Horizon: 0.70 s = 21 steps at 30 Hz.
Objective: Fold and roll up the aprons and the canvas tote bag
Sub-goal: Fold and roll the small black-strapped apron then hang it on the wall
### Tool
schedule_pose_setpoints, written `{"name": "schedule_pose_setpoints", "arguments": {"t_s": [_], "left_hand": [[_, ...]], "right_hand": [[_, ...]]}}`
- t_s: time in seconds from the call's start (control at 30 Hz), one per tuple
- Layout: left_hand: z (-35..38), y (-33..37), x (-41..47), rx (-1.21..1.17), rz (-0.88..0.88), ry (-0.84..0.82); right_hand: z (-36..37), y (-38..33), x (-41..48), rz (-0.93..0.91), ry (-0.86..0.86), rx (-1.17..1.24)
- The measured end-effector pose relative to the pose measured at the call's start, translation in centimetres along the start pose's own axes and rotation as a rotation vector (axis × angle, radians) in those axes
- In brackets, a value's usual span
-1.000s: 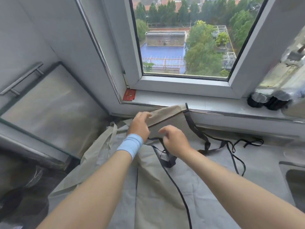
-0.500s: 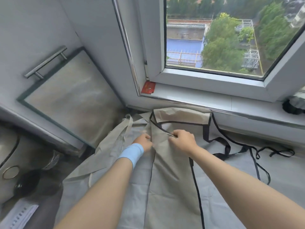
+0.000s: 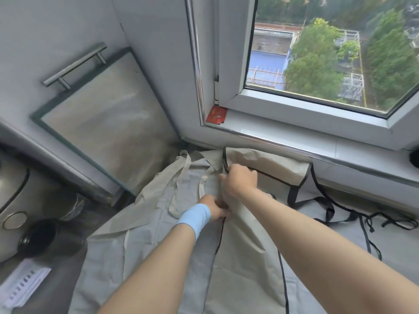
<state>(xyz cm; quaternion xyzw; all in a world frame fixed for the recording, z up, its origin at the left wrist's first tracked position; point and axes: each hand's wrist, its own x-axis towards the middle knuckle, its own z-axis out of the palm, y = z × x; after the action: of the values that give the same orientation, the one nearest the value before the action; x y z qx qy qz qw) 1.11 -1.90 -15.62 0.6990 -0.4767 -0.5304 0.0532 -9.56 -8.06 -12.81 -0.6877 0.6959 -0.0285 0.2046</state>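
Two hands are on one cloth, just below the window sill (image 3: 283, 134). The right hand (image 3: 240, 180) is closed on the black rim of the black-edged apron (image 3: 249, 234), close under the sill. The left hand (image 3: 215, 208), with a blue wristband (image 3: 195, 217), is a bit farther from the sill. It pinches the same apron at a fold. Its fingertips are tucked into the cloth and cannot be seen.

The apron lies flat on the counter, and its top end is bent up against the wall under the sill. Its near end is cut off by the bottom of the picture. The arms hide parts of it. Black straps (image 3: 328, 209) trail from it in a tangle below the right part of the sill.

A pale cloth (image 3: 158, 223) with pale straps lies under the apron, below the left end of the sill. It is hard to tell if it is an apron or the bag.

A red card (image 3: 216, 114) sits on the left corner of the sill. It has small marks on it, too blurry to read. A dark round thing (image 3: 415, 158) on the right end of the sill is cut off by the picture's edge.

Far below and left of the sill lies a white paper (image 3: 22, 284) with rows of dark print, too blurry to read. A silver machine (image 3: 11, 196) beside it is only partly in the picture.
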Motion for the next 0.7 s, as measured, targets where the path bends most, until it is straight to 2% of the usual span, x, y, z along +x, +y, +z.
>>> {"name": "schedule_pose_setpoints", "arguments": {"t_s": [0.13, 0.27, 0.37, 0.43, 0.53, 0.57, 0.7], "left_hand": [[-0.8, -1.1, -0.7, 0.129, 0.009, 0.019], [-2.0, -2.1, -0.6, 0.001, -0.004, 0.040], [-2.6, -1.8, -1.1, 0.212, 0.019, 0.090], [-2.3, -1.9, -1.3, 0.343, 0.053, 0.188], [-1.3, -1.9, -1.7, 0.363, 0.188, 0.395], [-0.6, -1.9, -1.9, 0.405, 0.251, 0.410], [3.1, -2.9, -2.9, 0.700, 0.461, 0.258]], "right_hand": [[-2.0, 0.4, 1.7, 0.053, 0.219, 0.125], [-3.6, 1.2, 2.8, 0.036, 0.279, 0.137], [-2.7, 1.2, 0.5, -0.057, 0.418, 0.078], [-1.3, 2.0, -2.4, -0.173, 0.491, -0.003], [2.4, 4.2, -6.8, -0.354, 0.445, -0.066], [3.7, 5.2, -8.3, -0.367, 0.402, -0.087], [7.5, 8.3, -13.3, -0.305, 0.123, -0.186]]}}
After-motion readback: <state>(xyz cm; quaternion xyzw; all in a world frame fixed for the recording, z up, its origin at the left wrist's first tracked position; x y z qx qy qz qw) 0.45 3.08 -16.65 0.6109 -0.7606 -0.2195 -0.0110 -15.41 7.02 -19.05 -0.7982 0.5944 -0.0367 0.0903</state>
